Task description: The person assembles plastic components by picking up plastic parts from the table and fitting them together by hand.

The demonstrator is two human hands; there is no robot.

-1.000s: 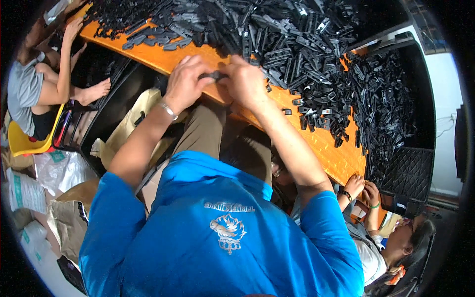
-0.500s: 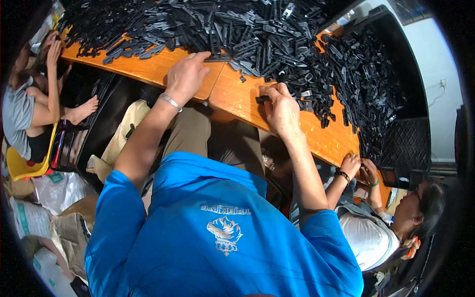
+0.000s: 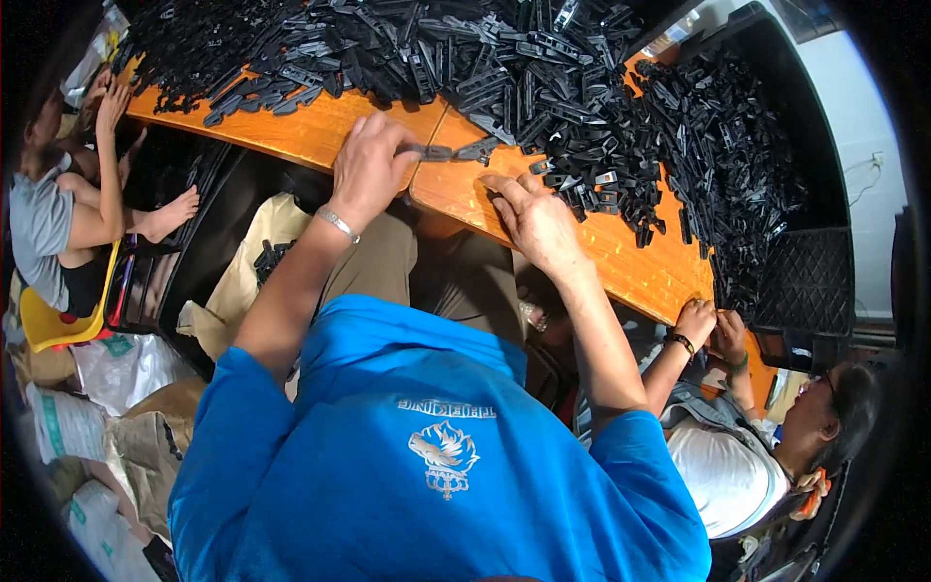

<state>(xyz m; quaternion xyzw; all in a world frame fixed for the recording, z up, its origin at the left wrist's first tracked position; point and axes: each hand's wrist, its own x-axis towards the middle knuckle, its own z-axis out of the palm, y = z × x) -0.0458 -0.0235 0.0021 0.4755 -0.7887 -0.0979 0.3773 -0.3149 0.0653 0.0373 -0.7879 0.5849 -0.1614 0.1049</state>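
Note:
My left hand [image 3: 371, 163] is closed at the table's front edge. Between its thumb and fingers it pinches a long black plastic piece [image 3: 434, 152], blurred, pointing right toward the heap. Over the orange-brown wooden table [image 3: 454, 184], my right hand [image 3: 538, 221] hangs low with its index finger and thumb reaching left and apart. Nothing shows between them. Just beyond its fingertips lie a small black part and another slim black piece [image 3: 477, 148]. Black plastic clip-like parts [image 3: 592, 184] lie loose beside the right hand.
A large heap of black plastic parts [image 3: 388, 48] covers the far table. More fill a black bin [image 3: 742, 145] at right. An open paper bag [image 3: 254, 228] holding black parts stands below left. One person [image 3: 44, 228] sits at left; another's hands [image 3: 713, 330] work at right.
My left hand has drawn the long black piece back from the heap's edge. My right hand has shifted left, and the small black part it held no longer shows between its fingers.

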